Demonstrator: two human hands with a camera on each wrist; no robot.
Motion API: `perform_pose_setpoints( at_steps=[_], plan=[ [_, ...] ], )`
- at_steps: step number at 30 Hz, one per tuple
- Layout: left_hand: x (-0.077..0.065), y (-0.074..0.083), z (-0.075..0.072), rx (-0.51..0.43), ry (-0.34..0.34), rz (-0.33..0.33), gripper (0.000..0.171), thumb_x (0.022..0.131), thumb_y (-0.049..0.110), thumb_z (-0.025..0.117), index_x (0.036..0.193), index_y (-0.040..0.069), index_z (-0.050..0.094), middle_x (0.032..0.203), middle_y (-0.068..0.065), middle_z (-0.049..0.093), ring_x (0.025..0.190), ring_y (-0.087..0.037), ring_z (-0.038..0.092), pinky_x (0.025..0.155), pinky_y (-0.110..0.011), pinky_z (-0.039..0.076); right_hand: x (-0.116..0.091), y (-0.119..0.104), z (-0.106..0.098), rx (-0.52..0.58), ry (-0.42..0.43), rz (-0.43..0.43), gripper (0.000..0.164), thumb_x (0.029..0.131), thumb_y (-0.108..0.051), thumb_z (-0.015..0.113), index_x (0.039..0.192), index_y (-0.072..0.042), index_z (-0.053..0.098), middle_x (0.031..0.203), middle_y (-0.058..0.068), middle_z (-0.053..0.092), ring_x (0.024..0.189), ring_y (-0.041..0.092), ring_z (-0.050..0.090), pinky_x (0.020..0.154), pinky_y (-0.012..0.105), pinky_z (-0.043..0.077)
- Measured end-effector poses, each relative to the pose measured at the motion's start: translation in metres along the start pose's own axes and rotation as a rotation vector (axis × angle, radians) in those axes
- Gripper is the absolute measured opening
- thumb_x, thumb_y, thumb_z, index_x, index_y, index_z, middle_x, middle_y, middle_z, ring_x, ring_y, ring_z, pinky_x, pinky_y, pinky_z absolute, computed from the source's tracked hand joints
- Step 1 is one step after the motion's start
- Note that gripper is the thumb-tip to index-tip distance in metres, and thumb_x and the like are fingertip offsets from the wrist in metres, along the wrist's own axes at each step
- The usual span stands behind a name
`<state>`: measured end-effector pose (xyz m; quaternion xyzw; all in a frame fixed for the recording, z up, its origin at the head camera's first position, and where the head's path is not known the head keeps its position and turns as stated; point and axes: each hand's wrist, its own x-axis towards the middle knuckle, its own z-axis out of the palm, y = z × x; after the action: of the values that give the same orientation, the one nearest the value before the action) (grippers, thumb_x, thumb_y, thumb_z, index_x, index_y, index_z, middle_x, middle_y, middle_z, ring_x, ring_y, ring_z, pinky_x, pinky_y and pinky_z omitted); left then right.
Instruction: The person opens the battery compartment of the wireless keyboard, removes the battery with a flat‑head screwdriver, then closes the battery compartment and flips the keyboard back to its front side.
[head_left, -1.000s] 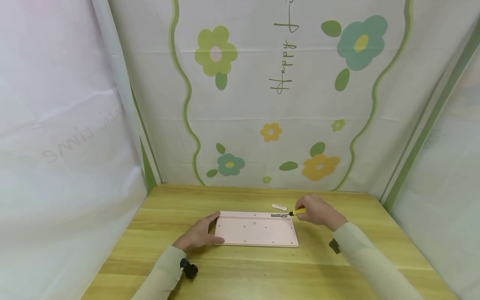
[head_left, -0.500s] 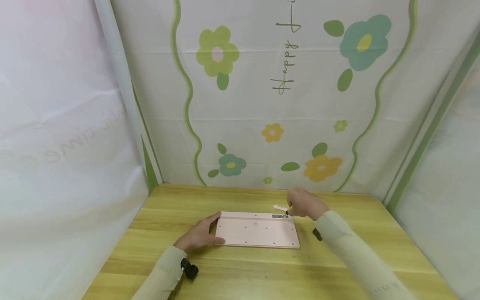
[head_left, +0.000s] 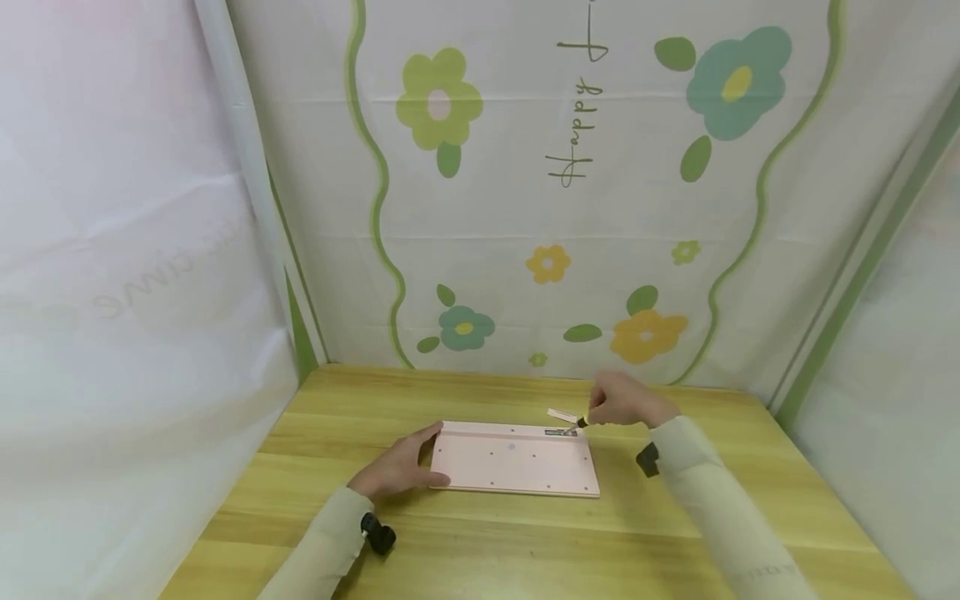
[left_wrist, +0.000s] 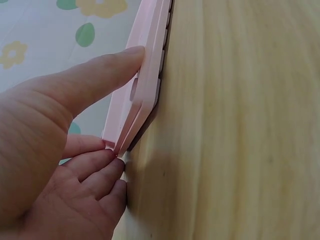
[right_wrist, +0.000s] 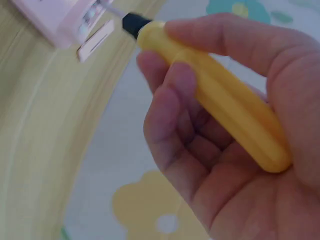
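A pink keyboard [head_left: 517,462] lies face down on the wooden table, its back dotted with small screws. My left hand [head_left: 401,467] grips its left end, thumb on the near corner and fingers at the far one; in the left wrist view the dark undersides of keys show below the pink case [left_wrist: 145,85]. My right hand [head_left: 626,400] holds a screwdriver [right_wrist: 220,95] by its yellow handle, fingers wrapped round it. Its metal shaft slants down into the uncovered battery compartment [head_left: 560,432] at the keyboard's far right, where shiny metal shows.
The small pink compartment cover [head_left: 562,415] lies on the table [head_left: 450,550] just behind the keyboard, close to my right hand. A white curtain [head_left: 495,208] printed with flowers rises along the table's back edge, with more white cloth at both sides.
My right hand swung left and inward over the compartment, then came back a little to the right with the screwdriver, its tip staying at the compartment. The left hand and keyboard stay put.
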<state>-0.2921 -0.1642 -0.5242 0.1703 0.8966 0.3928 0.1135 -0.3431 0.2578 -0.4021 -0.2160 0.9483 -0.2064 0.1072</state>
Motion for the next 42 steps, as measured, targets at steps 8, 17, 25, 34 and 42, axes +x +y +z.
perform_pose_setpoints(
  at_steps=[8,17,25,34,42],
  plan=[
    [0.0,-0.002,0.001,0.022,-0.005,0.004,0.107,0.085,0.039,0.09,0.167,0.007,0.029,0.173,-0.017,0.03,0.161,-0.041,0.028,0.13,-0.06,0.029,-0.017,0.048,0.011,0.382,-0.131,0.133,0.041,0.103,-0.022,0.067,0.073,0.006,0.071,0.081,0.009,0.077,0.053,0.006,0.047,0.056,0.019,0.047],
    [0.001,0.0,0.002,0.012,-0.003,0.006,0.106,0.085,0.037,0.09,0.167,0.007,0.03,0.173,-0.017,0.031,0.161,-0.042,0.028,0.13,-0.06,0.028,-0.03,0.074,0.021,0.417,-0.081,0.089,0.034,0.104,-0.025,0.066,0.097,0.006,0.077,0.094,0.016,0.076,0.07,0.012,0.058,0.066,0.024,0.054],
    [0.001,-0.001,0.001,0.015,0.01,-0.007,0.106,0.085,0.038,0.09,0.167,0.008,0.031,0.173,-0.017,0.032,0.16,-0.042,0.029,0.129,-0.06,0.029,-0.053,0.096,0.021,0.289,0.13,0.1,0.023,0.095,-0.026,0.079,0.106,-0.006,0.074,0.103,0.007,0.07,0.09,0.017,0.062,0.078,0.033,0.056],
    [0.002,-0.001,0.0,0.021,0.006,0.008,0.106,0.085,0.039,0.09,0.167,0.009,0.03,0.173,-0.016,0.032,0.16,-0.041,0.029,0.129,-0.06,0.029,-0.071,0.12,0.033,0.281,0.252,0.16,0.019,0.097,-0.023,0.077,0.102,-0.004,0.075,0.102,0.009,0.075,0.091,0.019,0.066,0.075,0.028,0.054],
    [0.002,-0.003,0.0,0.027,0.005,0.022,0.106,0.085,0.04,0.089,0.167,0.008,0.03,0.173,-0.017,0.031,0.16,-0.041,0.029,0.129,-0.06,0.03,-0.072,0.13,0.048,0.223,0.298,0.226,0.02,0.092,-0.024,0.082,0.099,-0.006,0.077,0.093,0.006,0.076,0.081,0.011,0.065,0.069,0.024,0.053]
  ],
)
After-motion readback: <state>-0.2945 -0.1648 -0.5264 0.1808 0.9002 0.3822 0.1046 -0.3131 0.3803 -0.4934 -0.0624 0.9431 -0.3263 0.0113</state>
